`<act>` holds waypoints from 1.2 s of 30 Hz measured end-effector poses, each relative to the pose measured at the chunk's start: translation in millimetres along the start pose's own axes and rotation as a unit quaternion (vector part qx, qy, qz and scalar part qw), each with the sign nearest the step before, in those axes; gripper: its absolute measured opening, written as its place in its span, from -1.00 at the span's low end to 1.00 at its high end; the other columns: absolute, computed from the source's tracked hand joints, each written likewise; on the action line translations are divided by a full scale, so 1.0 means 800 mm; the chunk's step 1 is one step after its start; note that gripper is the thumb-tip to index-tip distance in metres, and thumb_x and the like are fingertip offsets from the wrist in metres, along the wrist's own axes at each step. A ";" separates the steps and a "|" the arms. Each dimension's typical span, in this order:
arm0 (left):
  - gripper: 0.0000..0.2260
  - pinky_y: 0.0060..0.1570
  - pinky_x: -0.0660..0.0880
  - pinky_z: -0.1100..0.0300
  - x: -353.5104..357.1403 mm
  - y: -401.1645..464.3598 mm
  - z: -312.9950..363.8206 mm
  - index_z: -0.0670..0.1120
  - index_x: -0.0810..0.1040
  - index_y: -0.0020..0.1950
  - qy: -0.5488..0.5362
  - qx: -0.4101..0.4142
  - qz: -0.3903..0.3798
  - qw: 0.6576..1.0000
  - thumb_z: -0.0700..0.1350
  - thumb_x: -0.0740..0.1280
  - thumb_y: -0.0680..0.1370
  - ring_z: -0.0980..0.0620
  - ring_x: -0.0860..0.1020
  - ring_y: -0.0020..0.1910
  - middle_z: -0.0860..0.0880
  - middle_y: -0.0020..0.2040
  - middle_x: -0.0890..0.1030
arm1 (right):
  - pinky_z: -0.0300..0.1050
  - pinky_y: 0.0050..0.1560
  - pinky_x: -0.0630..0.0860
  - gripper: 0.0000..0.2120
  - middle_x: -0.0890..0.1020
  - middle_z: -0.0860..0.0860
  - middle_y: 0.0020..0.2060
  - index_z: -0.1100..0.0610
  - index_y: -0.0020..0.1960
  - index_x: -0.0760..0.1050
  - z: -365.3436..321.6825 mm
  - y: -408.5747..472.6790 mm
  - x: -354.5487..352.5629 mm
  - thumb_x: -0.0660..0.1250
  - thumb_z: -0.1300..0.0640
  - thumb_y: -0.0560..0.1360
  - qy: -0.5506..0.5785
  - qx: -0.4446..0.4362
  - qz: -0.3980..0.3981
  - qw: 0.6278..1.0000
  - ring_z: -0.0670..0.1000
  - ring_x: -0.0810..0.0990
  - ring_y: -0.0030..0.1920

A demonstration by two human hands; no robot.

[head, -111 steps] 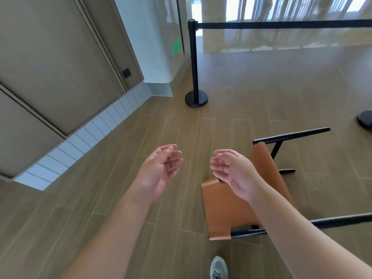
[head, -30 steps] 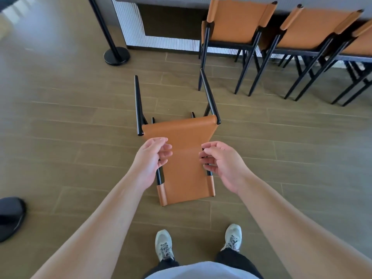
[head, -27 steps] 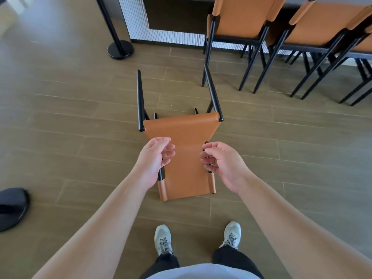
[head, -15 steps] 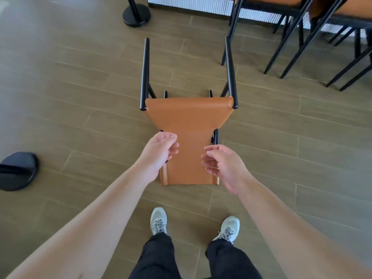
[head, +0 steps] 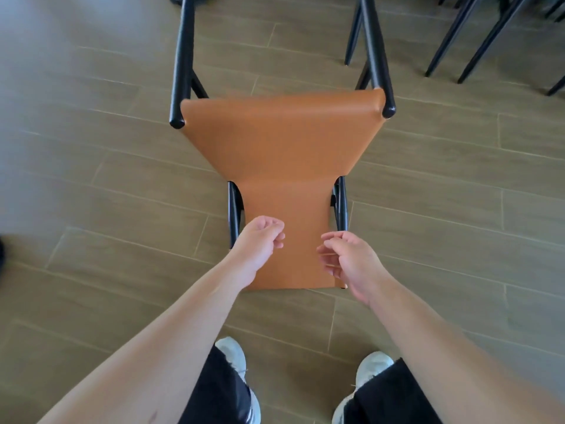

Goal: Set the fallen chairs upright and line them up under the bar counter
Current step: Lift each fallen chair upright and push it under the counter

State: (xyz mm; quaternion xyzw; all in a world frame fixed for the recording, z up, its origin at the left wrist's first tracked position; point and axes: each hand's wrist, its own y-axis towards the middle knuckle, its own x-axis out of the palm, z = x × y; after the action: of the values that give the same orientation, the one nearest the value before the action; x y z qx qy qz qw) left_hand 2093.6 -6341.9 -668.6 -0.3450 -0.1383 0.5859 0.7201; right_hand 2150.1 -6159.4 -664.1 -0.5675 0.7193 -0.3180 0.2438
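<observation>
Fallen chair [head: 281, 166] on its back on the wood-plank floor [head: 91, 185], tan leather face up, two black legs [head: 183, 56] pointing away toward the top edge of the view. Backrest end nearest the feet, just ahead of two pale shoes [head: 232, 353] and black trousers.

Left hand [head: 260, 246] over the near left edge of the backrest, fingers curled inward in a loose fist — holding nothing that shows. Right hand [head: 348, 258] over the near right edge, fingers bent and slightly spread, thumb forward, gripping nothing visible; contact with the leather cannot be told.

Compared with half a second ago: chair far larger in view and closer to the head, camera lowered toward it. Both hands now nearer the backrest's bottom end rather than at its middle, and set wider apart. Black post base gone from the left edge, only a dark sliver left. Other chairs' black legs [head: 477, 35] alone showing at the top right corner — seats now out of view.
</observation>
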 end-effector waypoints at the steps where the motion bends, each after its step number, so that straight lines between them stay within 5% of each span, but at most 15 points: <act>1: -0.86 0.03 0.50 0.13 0.004 0.023 -0.020 0.08 0.57 0.06 -0.003 0.001 0.007 1.000 0.04 0.25 0.60 0.15 0.64 -0.13 0.05 -0.01 0.66 | -0.05 -0.17 0.47 -0.84 0.66 0.08 -0.13 0.13 0.06 0.55 0.021 0.024 -0.001 0.21 0.24 0.57 -0.001 0.003 0.002 1.000 0.06 0.58 -0.19; 12: -0.87 -0.04 0.52 0.12 0.066 0.209 -0.225 0.02 0.57 0.05 -0.021 -0.008 0.045 0.999 0.01 0.25 0.61 0.07 0.63 -0.12 0.00 -0.03 0.65 | -0.14 -0.23 0.54 -0.84 0.68 0.02 -0.14 0.04 0.02 0.57 0.215 0.250 -0.016 0.24 0.13 0.49 -0.038 -0.006 0.002 0.999 -0.03 0.66 -0.20; 18: -0.84 -0.30 0.42 0.24 0.104 0.266 -0.304 0.10 0.56 -0.04 0.078 0.030 0.091 0.992 0.01 0.19 0.60 0.09 0.57 -0.19 0.06 -0.12 0.63 | -0.09 -0.18 0.55 -0.88 0.63 -0.02 -0.11 -0.03 -0.01 0.51 0.287 0.328 -0.016 0.22 0.06 0.49 -0.221 -0.009 0.009 0.975 0.01 0.61 -0.17; 20: -0.86 -0.32 0.42 0.22 0.105 0.281 -0.328 0.12 0.54 -0.04 0.137 0.046 0.078 0.986 0.04 0.19 0.58 0.10 0.55 -0.22 0.09 -0.14 0.60 | -0.13 -0.26 0.46 -0.82 0.57 -0.06 -0.03 -0.02 0.08 0.45 0.304 0.345 -0.020 0.22 0.05 0.49 -0.359 -0.024 0.004 0.933 0.02 0.58 -0.14; 23: -0.82 -0.24 0.43 0.19 0.100 0.299 -0.364 0.13 0.48 0.09 0.238 0.069 0.077 0.966 0.08 0.22 0.52 0.21 0.49 -0.13 0.18 0.04 0.49 | -0.06 -0.11 0.36 -0.67 0.43 0.00 0.15 0.01 0.26 0.36 0.326 0.368 -0.026 0.23 0.08 0.50 -0.603 -0.109 -0.005 0.790 0.12 0.48 0.13; 26: -0.59 -0.15 0.44 0.17 0.094 0.312 -0.399 0.12 0.38 0.29 0.372 0.087 0.072 0.922 0.14 0.25 0.46 0.16 0.44 0.05 0.19 0.23 0.34 | 0.00 -0.08 0.31 -0.66 0.36 0.08 0.18 0.06 0.25 0.31 0.348 0.383 -0.031 0.22 0.16 0.49 -0.705 -0.181 -0.021 0.685 0.17 0.40 0.17; 30: -0.33 0.42 0.22 0.02 0.088 0.331 -0.436 0.07 0.16 0.51 0.513 0.140 0.032 0.846 0.18 0.30 0.46 -0.01 0.13 0.52 0.06 0.56 0.09 | 0.04 0.14 0.36 -0.50 0.23 0.09 0.31 0.03 0.35 0.21 0.381 0.399 -0.044 0.27 0.14 0.45 -0.739 -0.228 -0.037 0.633 0.15 0.30 0.24; 36: -0.11 0.52 0.01 -0.09 0.077 0.345 -0.479 0.07 -0.14 0.59 0.659 0.175 -0.010 0.732 0.21 0.33 0.44 -0.08 -0.17 0.58 -0.05 0.60 -0.25 | 0.14 0.48 0.07 -0.15 -0.26 0.13 0.53 -0.02 0.57 -0.17 0.422 0.408 -0.050 0.28 0.16 0.46 -0.797 -0.190 -0.057 0.570 0.18 -0.21 0.54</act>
State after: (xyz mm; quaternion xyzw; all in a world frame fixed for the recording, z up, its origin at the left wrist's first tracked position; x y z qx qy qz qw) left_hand 2135.3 -6391.8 -1140.2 -0.5108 0.4723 0.2181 0.6845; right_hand 2184.4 -6131.5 -1133.4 -0.6646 0.2434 0.3936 0.5867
